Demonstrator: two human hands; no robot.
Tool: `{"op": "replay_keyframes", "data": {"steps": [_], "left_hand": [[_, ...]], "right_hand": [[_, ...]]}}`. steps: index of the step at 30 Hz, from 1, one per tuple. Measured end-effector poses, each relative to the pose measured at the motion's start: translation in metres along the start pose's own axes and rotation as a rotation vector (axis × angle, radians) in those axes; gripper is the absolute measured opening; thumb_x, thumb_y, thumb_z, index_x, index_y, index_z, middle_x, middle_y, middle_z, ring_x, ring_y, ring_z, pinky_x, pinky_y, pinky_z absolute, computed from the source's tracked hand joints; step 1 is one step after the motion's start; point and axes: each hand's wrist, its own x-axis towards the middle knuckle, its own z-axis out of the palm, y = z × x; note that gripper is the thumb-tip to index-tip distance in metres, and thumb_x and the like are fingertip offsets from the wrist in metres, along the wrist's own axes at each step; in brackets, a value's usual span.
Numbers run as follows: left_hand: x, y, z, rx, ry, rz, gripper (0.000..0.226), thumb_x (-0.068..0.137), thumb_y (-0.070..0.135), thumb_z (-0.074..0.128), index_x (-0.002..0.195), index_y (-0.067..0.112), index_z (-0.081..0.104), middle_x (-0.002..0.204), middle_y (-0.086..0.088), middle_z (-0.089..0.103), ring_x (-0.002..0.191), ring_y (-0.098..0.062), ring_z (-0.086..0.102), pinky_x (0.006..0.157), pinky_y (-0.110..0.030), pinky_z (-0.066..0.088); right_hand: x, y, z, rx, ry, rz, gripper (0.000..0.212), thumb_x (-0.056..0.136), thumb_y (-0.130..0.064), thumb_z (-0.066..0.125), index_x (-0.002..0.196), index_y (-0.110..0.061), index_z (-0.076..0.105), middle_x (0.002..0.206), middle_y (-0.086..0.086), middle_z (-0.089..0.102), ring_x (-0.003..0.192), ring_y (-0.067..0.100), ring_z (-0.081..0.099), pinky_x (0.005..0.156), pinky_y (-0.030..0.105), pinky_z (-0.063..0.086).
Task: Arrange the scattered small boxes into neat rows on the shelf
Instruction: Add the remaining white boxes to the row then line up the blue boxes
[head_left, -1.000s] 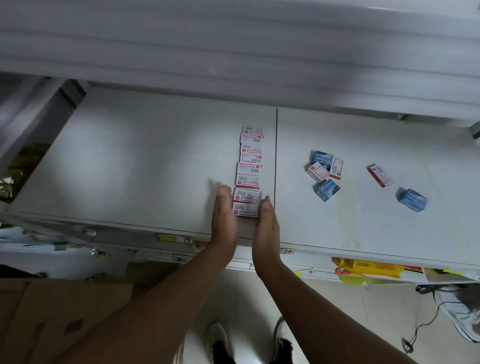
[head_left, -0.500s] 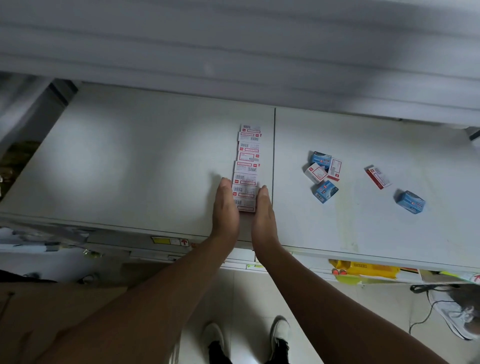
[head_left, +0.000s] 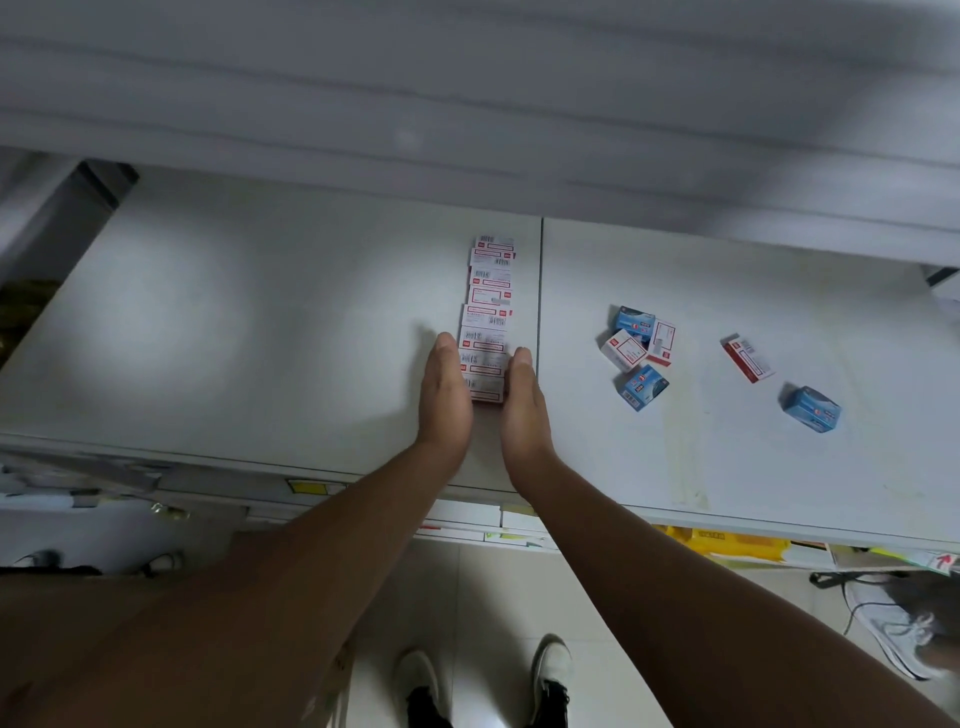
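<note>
Row of white-and-red boxes: one column running up the middle of the frame, just left of the seam between the two shelf panels, boxes touching end to end with slight offsets toward the far end. Your left hand lies flat against the row's left side and your right hand against its right side, at the near end only; fingers straight and pressed together on both, palms facing each other, nothing gripped. Step in hand, as I judge it: squaring the near end of the row by squeezing it between the palms. Still loose on the shelf, right of centre: a cluster of four boxes, two blue and two white-and-red, touching or overlapping one another; a lone white-and-red box further right, lying at an angle; a lone blue box further right again and nearer the front edge. All are well apart from the row. Next move likely calls for releasing the row without nudging it, then reaching right to the cluster. Decide whether blue goes in its own row. Below the shelf edge: floor, your shoes.
</note>
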Motion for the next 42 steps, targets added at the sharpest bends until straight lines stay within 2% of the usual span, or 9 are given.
{"op": "replay_keyframes", "data": {"steps": [2,5,7,10,13,20,30,36,42], "left_hand": [[-0.003,0.006,-0.001,0.024,0.011,-0.008,0.068,0.107,0.069,0.024,0.151,0.029,0.057,0.140,0.014,0.066,0.125,-0.006,0.065,0.116,-0.032,0.047],[-0.011,0.015,-0.003,0.048,0.009,0.008,0.043,0.116,0.051,0.021,0.141,0.034,0.051,0.115,0.024,0.061,0.093,0.019,0.059,0.079,0.002,0.043],[-0.018,0.019,-0.010,0.125,0.006,0.019,0.033,0.117,0.046,0.021,0.132,0.034,0.048,0.105,0.030,0.056,0.085,0.020,0.057,0.064,0.008,0.038],[-0.020,0.016,-0.026,0.267,-0.002,0.038,0.039,0.117,0.043,0.028,0.136,0.025,0.056,0.114,0.019,0.064,0.095,0.016,0.062,0.076,0.005,0.042],[-0.032,0.014,-0.039,0.381,-0.029,0.061,0.050,0.114,0.050,0.034,0.155,0.024,0.049,0.145,0.006,0.061,0.128,-0.004,0.059,0.110,-0.022,0.040],[-0.049,0.025,-0.047,0.685,-0.094,0.146,0.042,0.112,0.040,0.050,0.151,0.026,0.054,0.152,0.003,0.058,0.134,-0.020,0.058,0.105,-0.032,0.046],[-0.092,0.055,-0.007,1.104,-0.269,0.276,0.049,0.105,0.043,0.049,0.150,0.024,0.056,0.161,0.000,0.052,0.142,-0.022,0.053,0.117,-0.037,0.045],[-0.139,0.075,0.045,1.224,-0.230,0.346,0.045,0.106,0.041,0.050,0.148,0.026,0.056,0.156,-0.001,0.054,0.139,-0.026,0.055,0.113,-0.045,0.049],[-0.178,0.074,0.109,1.399,-0.258,0.311,0.046,0.106,0.045,0.050,0.149,0.027,0.054,0.152,0.001,0.054,0.131,-0.024,0.058,0.105,-0.040,0.051]], "right_hand": [[-0.001,-0.002,-0.002,-0.014,-0.003,-0.014,0.060,0.108,-0.064,0.023,0.156,-0.035,0.045,0.149,-0.012,0.057,0.133,0.007,0.053,0.113,0.029,0.035],[-0.005,-0.004,-0.007,-0.078,0.017,-0.058,0.053,0.109,-0.062,0.026,0.148,-0.037,0.051,0.143,-0.014,0.060,0.128,0.001,0.057,0.112,0.029,0.041],[-0.006,0.000,-0.012,-0.110,0.042,-0.072,0.061,0.102,-0.070,0.030,0.148,-0.036,0.053,0.143,-0.013,0.060,0.130,0.006,0.057,0.118,0.041,0.043],[-0.010,-0.003,-0.024,-0.137,0.055,-0.066,0.067,0.100,-0.067,0.040,0.152,-0.027,0.051,0.135,-0.010,0.059,0.124,0.014,0.055,0.118,0.051,0.043],[-0.018,-0.009,-0.037,-0.184,0.062,-0.077,0.045,0.111,-0.041,0.047,0.152,-0.024,0.053,0.147,-0.005,0.059,0.128,0.016,0.057,0.112,0.036,0.048],[-0.040,-0.016,-0.073,-0.563,-0.010,-0.103,0.043,0.107,-0.037,0.054,0.147,-0.022,0.059,0.149,0.001,0.061,0.125,0.017,0.061,0.101,0.026,0.044],[-0.087,-0.053,-0.153,-0.871,-0.085,-0.060,0.046,0.103,-0.034,0.062,0.146,-0.019,0.059,0.148,0.002,0.061,0.130,0.019,0.059,0.099,0.021,0.040],[-0.101,-0.070,-0.213,-0.934,-0.067,-0.104,0.046,0.100,-0.035,0.063,0.144,-0.021,0.060,0.144,0.003,0.063,0.127,0.022,0.060,0.103,0.030,0.047],[-0.113,-0.069,-0.279,-1.021,-0.120,-0.071,0.051,0.096,-0.041,0.062,0.144,-0.026,0.057,0.145,0.004,0.061,0.130,0.026,0.058,0.109,0.038,0.049]]}}
